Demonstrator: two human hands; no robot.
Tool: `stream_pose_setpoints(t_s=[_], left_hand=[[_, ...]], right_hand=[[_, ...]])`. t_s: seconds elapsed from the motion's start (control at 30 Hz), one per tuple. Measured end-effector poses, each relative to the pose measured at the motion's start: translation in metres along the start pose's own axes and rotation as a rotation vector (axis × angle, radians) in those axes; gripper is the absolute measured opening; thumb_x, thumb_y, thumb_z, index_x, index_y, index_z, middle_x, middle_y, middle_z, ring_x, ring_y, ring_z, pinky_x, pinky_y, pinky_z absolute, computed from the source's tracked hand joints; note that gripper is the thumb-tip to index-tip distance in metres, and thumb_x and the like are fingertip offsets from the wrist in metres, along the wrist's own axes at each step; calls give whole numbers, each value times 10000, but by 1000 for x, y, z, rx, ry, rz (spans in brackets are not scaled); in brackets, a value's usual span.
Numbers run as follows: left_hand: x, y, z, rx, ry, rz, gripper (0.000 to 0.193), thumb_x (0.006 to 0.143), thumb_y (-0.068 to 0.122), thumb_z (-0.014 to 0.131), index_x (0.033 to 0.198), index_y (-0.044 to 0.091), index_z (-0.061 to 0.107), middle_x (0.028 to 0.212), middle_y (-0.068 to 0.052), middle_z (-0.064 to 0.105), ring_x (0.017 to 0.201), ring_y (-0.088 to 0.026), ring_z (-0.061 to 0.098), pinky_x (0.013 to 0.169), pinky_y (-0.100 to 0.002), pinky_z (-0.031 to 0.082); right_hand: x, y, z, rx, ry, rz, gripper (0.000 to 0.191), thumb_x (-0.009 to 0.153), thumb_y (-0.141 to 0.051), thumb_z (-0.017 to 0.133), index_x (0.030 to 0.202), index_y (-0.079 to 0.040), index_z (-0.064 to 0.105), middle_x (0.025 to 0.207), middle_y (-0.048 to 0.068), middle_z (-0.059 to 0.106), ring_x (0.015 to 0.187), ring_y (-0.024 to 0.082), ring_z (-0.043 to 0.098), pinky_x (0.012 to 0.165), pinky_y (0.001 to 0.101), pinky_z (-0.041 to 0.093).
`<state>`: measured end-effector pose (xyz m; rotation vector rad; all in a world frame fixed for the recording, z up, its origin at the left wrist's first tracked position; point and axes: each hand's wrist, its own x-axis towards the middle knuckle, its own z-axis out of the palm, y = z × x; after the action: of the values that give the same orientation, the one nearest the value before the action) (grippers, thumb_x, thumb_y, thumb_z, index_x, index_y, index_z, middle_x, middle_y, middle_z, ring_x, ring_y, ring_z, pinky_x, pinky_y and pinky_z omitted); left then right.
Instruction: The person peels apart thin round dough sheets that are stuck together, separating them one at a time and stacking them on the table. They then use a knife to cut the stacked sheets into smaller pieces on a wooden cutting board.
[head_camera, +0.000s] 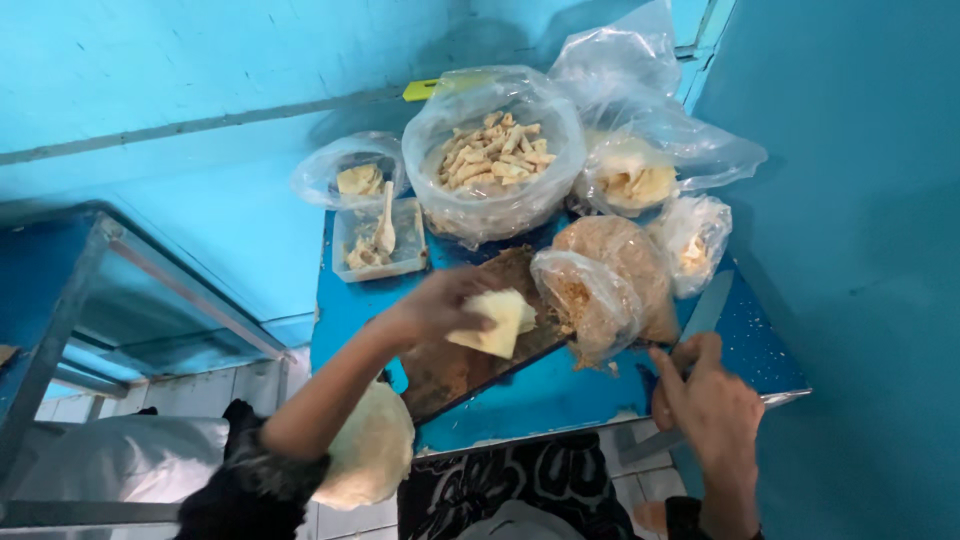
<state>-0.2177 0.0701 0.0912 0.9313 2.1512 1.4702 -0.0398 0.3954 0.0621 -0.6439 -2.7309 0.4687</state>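
Fingers of the left hand (440, 305) were clamped on a pale folded wrapper (495, 322) over the brown board (470, 350) mid-table, while the right hand (705, 400) sat at the near right edge of the blue table (540, 395), fingers curled on the rim, holding nothing. Looked well underway: big bag of finished rolls (492, 155) at the far edge, crumb bags (605, 280) open, dough stack (370, 450) left off the near left corner.

The left hand (435, 305) is blurry, so its fingers are hard to see where they hold the pale folded sheet (495, 322). The right hand (708, 400) covers part of the knife (712, 305) at the table's (520, 405) front right corner. The bags (590, 300) hide much of the brown board (450, 365). The bottom edge cuts off both arms.
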Motion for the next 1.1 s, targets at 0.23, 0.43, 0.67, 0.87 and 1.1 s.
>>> stream_pose_setpoints(t_s=[0.23, 0.43, 0.67, 0.87, 1.1], left_hand=[[47, -16, -16, 218, -251, -23, 413, 742, 163, 829, 1138, 75, 752, 993, -71, 790, 931, -182, 722, 813, -337, 567], [54, -16, -22, 525, -210, -50, 528, 739, 375, 839, 1175, 91, 753, 922, -142, 759, 855, -268, 717, 759, -389, 537], [43, -26, -28, 697, -246, -59, 696, 687, 554, 864, 1080, -11, 758, 1010, -203, 680, 985, -360, 656, 848, -431, 520], [40, -24, -6, 607, -170, -18, 703, 614, 488, 893, 1151, 56, 753, 1135, -213, 670, 1122, -382, 576, 942, -427, 482], [4, -25, 31, 292, 131, 38, 660, 646, 333, 949, 1129, 18, 628, 1080, -183, 686, 1022, -317, 660, 857, -408, 542]], right_hand=[[-1, 6, -5, 110, -55, 9, 408, 910, -506, 667, 1107, -154, 608, 740, 113, 747, 694, 318, 750, 636, 449, 575], [0, 5, -4, 132, -45, 9, 429, 898, -489, 688, 1142, -142, 622, 760, 103, 750, 694, 321, 746, 625, 439, 569], [-4, 7, -10, 139, -11, 58, 523, 872, -462, 720, 1280, -146, 634, 697, 83, 721, 613, 299, 724, 584, 424, 552], [-1, 13, 4, 155, 95, -52, 484, 895, -464, 717, 1253, -140, 679, 798, 114, 735, 738, 348, 730, 634, 447, 558], [6, 27, 16, 150, 42, -18, 496, 900, -505, 695, 1268, -173, 683, 856, 132, 764, 774, 366, 737, 676, 477, 565]])
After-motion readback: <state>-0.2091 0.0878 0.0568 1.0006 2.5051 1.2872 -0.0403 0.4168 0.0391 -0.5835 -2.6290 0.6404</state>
